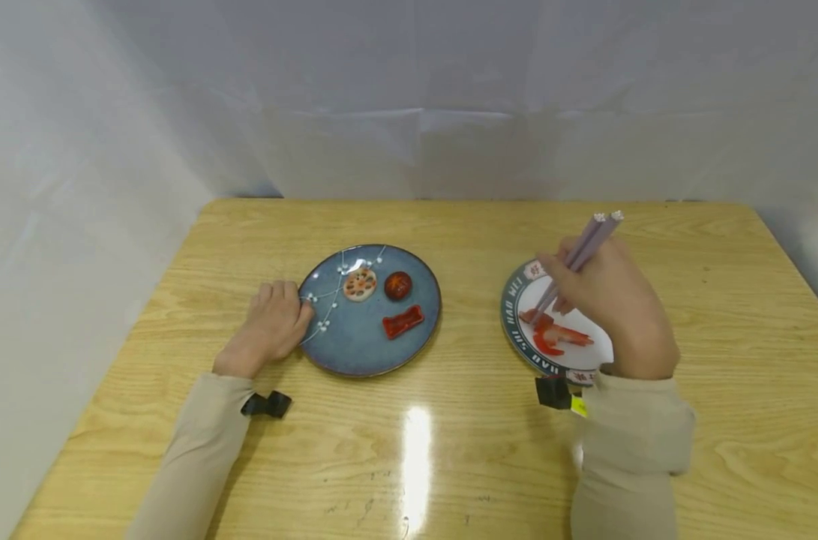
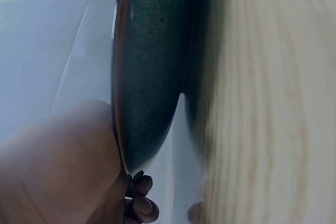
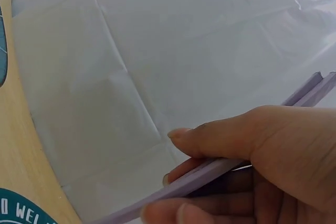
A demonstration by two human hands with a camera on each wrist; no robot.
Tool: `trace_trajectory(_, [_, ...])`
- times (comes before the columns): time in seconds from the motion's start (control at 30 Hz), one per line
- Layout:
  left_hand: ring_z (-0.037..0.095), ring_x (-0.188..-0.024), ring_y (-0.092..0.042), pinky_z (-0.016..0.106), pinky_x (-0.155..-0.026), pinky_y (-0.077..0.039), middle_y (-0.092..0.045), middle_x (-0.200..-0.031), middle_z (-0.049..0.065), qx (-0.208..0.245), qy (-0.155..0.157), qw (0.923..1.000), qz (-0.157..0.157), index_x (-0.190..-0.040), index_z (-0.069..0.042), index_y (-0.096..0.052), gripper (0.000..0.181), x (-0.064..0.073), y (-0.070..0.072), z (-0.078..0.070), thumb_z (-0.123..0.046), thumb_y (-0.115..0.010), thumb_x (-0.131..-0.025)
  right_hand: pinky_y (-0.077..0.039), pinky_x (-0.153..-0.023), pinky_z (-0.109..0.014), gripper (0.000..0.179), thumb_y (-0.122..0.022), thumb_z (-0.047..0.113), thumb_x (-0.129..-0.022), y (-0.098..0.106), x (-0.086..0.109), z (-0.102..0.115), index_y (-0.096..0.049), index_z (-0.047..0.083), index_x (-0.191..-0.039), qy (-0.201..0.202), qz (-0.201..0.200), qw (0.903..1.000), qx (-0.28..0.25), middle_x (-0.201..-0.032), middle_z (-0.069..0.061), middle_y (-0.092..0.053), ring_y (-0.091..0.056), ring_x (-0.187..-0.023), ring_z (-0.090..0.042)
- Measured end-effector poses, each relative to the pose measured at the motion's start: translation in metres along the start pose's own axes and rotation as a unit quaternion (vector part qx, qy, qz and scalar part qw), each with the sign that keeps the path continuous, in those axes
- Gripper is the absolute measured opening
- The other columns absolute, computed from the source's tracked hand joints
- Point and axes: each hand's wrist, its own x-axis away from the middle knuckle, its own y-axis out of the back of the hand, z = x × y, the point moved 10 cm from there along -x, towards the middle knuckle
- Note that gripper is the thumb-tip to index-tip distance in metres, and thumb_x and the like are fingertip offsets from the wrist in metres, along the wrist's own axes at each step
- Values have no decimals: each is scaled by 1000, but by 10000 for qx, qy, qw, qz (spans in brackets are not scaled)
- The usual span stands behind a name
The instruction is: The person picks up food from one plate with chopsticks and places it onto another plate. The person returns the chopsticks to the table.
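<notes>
My left hand point(image 1: 267, 322) grips the left edge of a blue plate point(image 1: 355, 349), its thumb on the rim and fingertips below it in the left wrist view. On this plate lie a lotus root slice point(image 1: 360, 285), a round brown mushroom cap point(image 1: 398, 286) and a flat dark-red piece point(image 1: 403, 322). Lavender chopsticks point(image 1: 589, 244) are held in my right hand point(image 1: 611, 300), slanting down over a white plate with a green lettered rim point(image 1: 510, 315). Their tips overlap the left end of red-and-white shrimp-like pieces point(image 1: 557, 335). My hand and wrist hide that plate's right side.
Both plates stand on a wooden table point(image 1: 462, 420), with a gap of bare wood between them. A pale sheet point(image 1: 409, 97) hangs behind the table's far edge. Black camera mounts point(image 1: 267, 405) sit at both wrists.
</notes>
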Motion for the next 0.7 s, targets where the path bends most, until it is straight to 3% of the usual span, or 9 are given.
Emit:
trace_trajectory(0.3, [42, -93, -37, 53, -82, -32, -39, -92, 23, 6, 99, 9996, 249, -90, 7, -40, 29, 0, -5, 2, -19, -30, -96, -45, -48, -29, 49, -44, 37, -101, 4, -7, -10, -50, 3, -66, -16, -688, 9975, 161, -55, -6, -58, -60, -47, -18])
trace_trajectory(0.7, [42, -94, -37, 53, -81, -32, -39, -93, 23, -25, 77, 9996, 254, -90, 8, -40, 30, 0, -5, 1, -19, -30, -97, -43, -39, -25, 47, -45, 31, -101, 12, -7, -13, -53, 1, -67, 55, -1100, 9939, -61, -54, -9, -59, -58, -41, -16])
